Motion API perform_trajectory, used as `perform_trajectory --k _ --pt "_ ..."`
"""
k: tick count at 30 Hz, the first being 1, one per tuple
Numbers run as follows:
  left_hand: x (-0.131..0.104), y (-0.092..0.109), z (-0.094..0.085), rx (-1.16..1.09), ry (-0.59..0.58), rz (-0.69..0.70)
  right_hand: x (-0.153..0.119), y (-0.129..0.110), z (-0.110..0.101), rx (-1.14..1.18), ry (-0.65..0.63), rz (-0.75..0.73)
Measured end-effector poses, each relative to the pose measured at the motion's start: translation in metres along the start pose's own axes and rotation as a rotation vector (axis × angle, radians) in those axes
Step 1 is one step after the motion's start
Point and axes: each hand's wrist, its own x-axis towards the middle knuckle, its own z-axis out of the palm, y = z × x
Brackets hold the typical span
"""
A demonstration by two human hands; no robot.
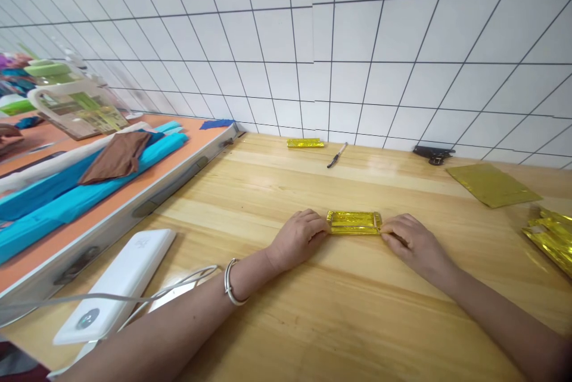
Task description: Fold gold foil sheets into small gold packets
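A folded piece of shiny gold foil paper (pixel 354 223) lies on the wooden table between my two hands, its edges turned up into a shallow tray-like shape. At its left end, my left hand (pixel 300 238) is closed with the fingertips on the corner. The thumb and forefinger of my right hand (pixel 413 245) pinch the lower right corner. Farther back, by the wall, rests another small folded gold foil piece (pixel 305 143). A pen (pixel 336 155) with a dark tip lies to the right of that piece.
To the right are a flat gold sheet (pixel 494 184), a pile of gold foil (pixel 552 236) and a black clip (pixel 433 154). At left lie a white power bank (pixel 117 283) with cables and an orange-topped surface (pixel 196 140) holding blue and brown crepe paper. A tiled wall (pixel 277 42) bounds the back.
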Motion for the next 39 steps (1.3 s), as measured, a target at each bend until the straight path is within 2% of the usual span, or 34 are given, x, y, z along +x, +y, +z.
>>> perform_trajectory --k 7,14,18,29,39 --pt "0.004 0.011 -0.002 0.014 0.003 -0.173 0.012 -0.004 0.001 0.087 -0.024 0.238" --pt "0.014 0.007 0.004 0.027 0.012 -0.299 0.016 -0.005 0.001 0.04 -0.06 0.329" --pt "0.018 0.008 0.007 0.089 0.008 -0.298 0.017 -0.009 -0.001 -0.003 -0.08 0.336" --pt "0.018 0.011 0.009 0.193 -0.024 -0.285 0.031 -0.004 -0.009 -0.065 -0.271 0.381" --pt "0.019 0.009 0.011 0.179 0.003 -0.285 0.035 0.001 -0.006 -0.13 -0.232 0.37"
